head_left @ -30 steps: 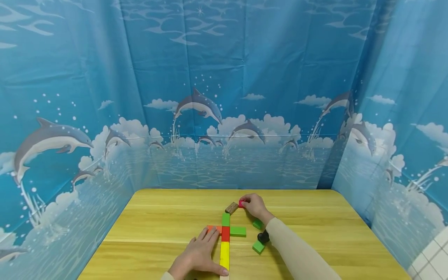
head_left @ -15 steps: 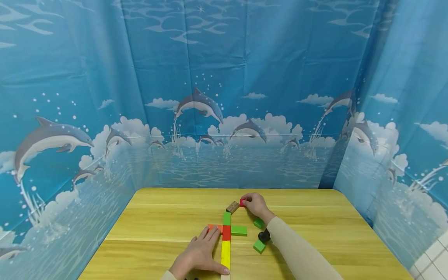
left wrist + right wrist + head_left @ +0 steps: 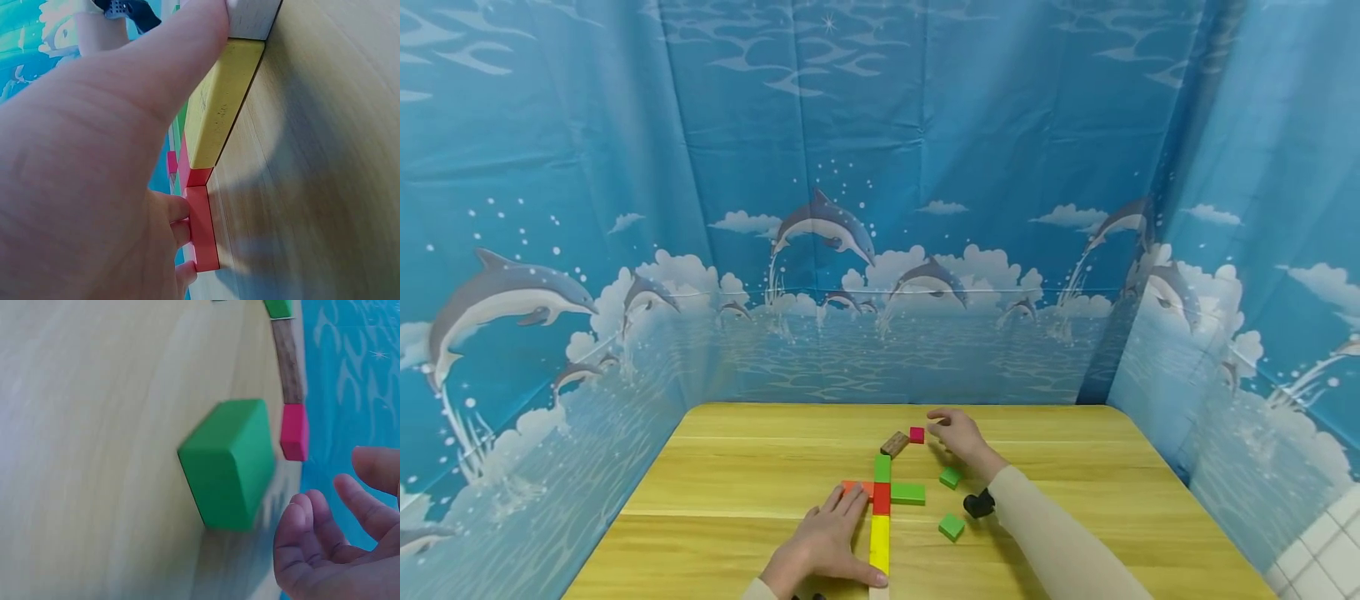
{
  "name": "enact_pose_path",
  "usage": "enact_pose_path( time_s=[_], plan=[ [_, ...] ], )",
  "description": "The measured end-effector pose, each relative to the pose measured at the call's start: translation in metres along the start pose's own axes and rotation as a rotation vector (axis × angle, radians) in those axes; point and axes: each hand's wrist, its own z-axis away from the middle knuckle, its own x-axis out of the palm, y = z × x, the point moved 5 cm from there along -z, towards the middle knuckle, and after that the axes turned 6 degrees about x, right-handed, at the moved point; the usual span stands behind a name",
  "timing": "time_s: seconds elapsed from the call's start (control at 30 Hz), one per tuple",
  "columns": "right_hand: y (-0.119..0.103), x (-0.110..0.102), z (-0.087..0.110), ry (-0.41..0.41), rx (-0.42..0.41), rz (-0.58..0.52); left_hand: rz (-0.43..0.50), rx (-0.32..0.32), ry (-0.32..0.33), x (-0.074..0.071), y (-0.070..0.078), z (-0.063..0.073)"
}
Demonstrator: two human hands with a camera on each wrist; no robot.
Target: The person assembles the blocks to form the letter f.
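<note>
Wooden blocks form a line on the table. My left hand (image 3: pixel 829 537) lies spread over it, fingertips on the orange block (image 3: pixel 201 231) and thumb on the whitish block (image 3: pixel 253 20) at the near end. Between them run the yellow block (image 3: pixel 879 542) and red block (image 3: pixel 882 499). One green block (image 3: pixel 907 494) juts right of the red one; another green block (image 3: pixel 882 468) lies beyond it. A brown block (image 3: pixel 894 444) slants off toward a small pink block (image 3: pixel 917 435). My right hand (image 3: pixel 958 435), fingers loosely bent, holds nothing just right of the pink block.
Two loose green blocks, a farther one (image 3: pixel 950 477) and a nearer one (image 3: pixel 951 527), lie on the wooden table (image 3: pixel 715 467) left of my right forearm. A black device (image 3: pixel 979 503) is on the right wrist. A blue dolphin curtain (image 3: pixel 880 350) encloses the table's back and sides.
My right hand has let go of the pink block and drawn slightly away to the right. The pink block stays beside the brown one. My left hand has kept its place.
</note>
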Motion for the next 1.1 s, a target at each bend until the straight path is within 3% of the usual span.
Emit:
enact_pose_path(
  time_s=[0.67, 1.1],
  plan=[
    [0.011, -0.035, 0.053, 0.041, -0.076, -0.018, 0.033, 0.025, -0.002, -0.002, 0.003, 0.005],
    [0.032, -0.026, 0.075, 0.035, 0.014, -0.082, 0.051, 0.018, 0.004, 0.000, 0.001, 0.004]
  ],
)
